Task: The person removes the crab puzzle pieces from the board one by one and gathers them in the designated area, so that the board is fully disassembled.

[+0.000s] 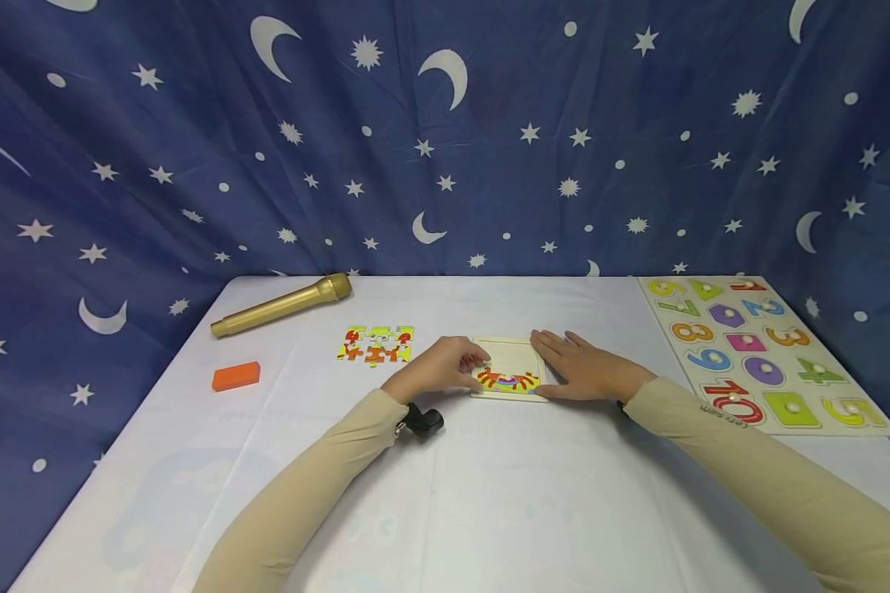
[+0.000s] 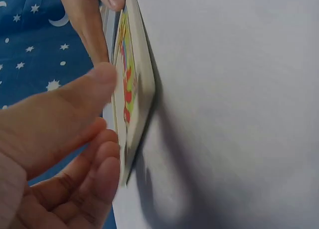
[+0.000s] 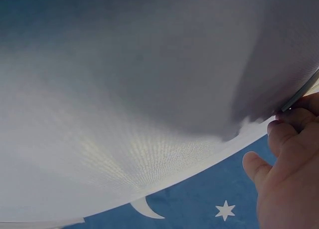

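A small pale puzzle tray [image 1: 510, 354] lies on the table between both hands. Its near row holds red, yellow and blue puzzle pieces [image 1: 509, 382]; its far part shows bare wood. At the tray's left edge is my left hand [image 1: 445, 364], fingers loosely bent and thumb apart from them. In the left wrist view those fingertips touch the side of the tray [image 2: 143, 84], with nothing pinched. My right hand [image 1: 592, 372] rests along the right edge with fingers extended. Several more puzzle pieces [image 1: 377, 356] lie left of the tray, grouped close together.
A gold microphone [image 1: 282, 310] lies at the back left, with an orange block [image 1: 236, 376] nearer the front. On the right, a board of knobbed numbers and shapes [image 1: 760, 395] reaches the table's edge. Behind the white tabletop [image 1: 504, 502] hangs a blue starry curtain [image 1: 504, 206].
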`<state>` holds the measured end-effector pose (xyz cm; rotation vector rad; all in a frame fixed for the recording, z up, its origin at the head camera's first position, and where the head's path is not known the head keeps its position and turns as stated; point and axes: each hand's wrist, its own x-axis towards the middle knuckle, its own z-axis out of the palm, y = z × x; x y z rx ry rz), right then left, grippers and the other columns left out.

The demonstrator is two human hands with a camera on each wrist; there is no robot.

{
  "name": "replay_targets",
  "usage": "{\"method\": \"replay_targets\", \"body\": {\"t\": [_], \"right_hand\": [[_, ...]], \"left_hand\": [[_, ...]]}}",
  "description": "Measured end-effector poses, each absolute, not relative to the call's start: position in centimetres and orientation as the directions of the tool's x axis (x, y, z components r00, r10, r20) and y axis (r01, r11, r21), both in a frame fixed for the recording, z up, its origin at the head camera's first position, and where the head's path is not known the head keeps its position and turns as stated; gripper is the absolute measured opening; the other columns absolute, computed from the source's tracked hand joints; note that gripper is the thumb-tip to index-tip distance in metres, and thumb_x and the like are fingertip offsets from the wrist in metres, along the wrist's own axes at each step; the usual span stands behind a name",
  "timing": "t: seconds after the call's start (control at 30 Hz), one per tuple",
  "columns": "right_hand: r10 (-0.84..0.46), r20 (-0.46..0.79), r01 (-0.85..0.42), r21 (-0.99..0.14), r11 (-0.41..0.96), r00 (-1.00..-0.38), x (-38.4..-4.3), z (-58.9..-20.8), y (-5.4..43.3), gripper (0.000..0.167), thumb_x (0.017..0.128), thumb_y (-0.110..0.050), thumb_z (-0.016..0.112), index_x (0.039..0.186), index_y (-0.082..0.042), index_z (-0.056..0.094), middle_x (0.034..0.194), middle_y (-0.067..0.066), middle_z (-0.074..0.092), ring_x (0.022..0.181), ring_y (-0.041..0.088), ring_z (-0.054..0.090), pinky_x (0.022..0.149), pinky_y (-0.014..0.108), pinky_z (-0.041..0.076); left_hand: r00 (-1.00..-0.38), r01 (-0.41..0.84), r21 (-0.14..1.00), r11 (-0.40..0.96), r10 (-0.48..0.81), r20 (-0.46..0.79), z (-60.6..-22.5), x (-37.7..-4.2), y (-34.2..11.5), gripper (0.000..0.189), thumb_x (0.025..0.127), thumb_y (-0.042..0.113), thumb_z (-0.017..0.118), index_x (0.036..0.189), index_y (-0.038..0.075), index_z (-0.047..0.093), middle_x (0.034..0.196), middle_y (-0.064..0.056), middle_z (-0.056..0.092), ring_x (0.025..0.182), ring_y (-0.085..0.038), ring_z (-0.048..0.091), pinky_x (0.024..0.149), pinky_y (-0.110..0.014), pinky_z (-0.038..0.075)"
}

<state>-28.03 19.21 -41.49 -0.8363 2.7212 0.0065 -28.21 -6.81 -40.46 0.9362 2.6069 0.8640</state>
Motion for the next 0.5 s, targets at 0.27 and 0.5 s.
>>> {"method": "replay_targets", "body": {"t": [0.27, 0.5], "right_hand": [[-0.575, -0.266, -0.573, -0.096, 0.814, -0.773, -27.7, -41.1, 19.2, 0.090, 0.089, -0.062, 0.044, 0.150, -0.002, 0.013, 0.158, 0.015, 0.013, 0.146, 0.031, 0.014, 0.117, 0.053, 0.011], [-0.583, -0.258, -0.582, -0.090, 0.808, -0.770, -27.7, -40.9, 19.3, 0.090, 0.090, -0.060, 0.044, 0.150, -0.001, 0.013, 0.158, 0.015, 0.013, 0.145, 0.032, 0.014, 0.117, 0.053, 0.012]], "left_hand": [[-0.775, 0.483, 0.566, 0.668, 0.627, -0.078, -40.6, -28.1, -5.7, 0.043, 0.073, 0.010, 0.080, 0.113, 0.001, 0.066, 0.097, -0.007, 0.067, 0.082, -0.012, 0.054, 0.075, -0.020, 0.046], [-0.802, 0.442, 0.586, 0.679, 0.592, -0.082, -40.9, -28.0, -5.5, 0.042, 0.072, 0.008, 0.080, 0.111, 0.001, 0.067, 0.097, -0.007, 0.067, 0.083, -0.012, 0.056, 0.076, -0.020, 0.047]]}}
